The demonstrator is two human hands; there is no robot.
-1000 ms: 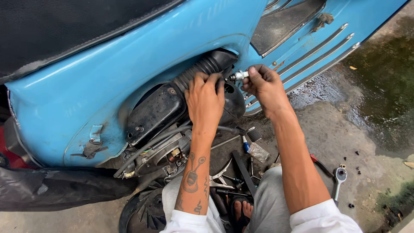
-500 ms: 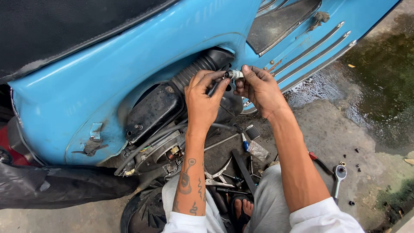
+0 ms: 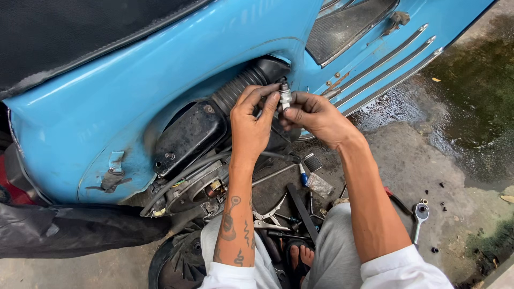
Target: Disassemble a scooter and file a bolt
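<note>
At the far left, the dark seat of a blue scooter fills the upper corner, and below it a black plastic sheet lies on the grey concrete floor. The scooter's side panel is off, showing a black air box, a ribbed black hose rising toward the far right, and a tangle of cables and engine parts underneath. The left hand, forearm tattooed, is raised in front of that opening, its fingertips pinching the small spark plug from the left. The right hand grips the same plug from the right with thumb and fingers, so the plug sits upright between both hands, just near the hose's end. Below the hands, loose tools lie on the ground between the person's knees. Farther right, chrome trim strips run along the blue body, and a ratchet wrench rests on the concrete near small dark bits. The floor at the far right is wet and stained green.
</note>
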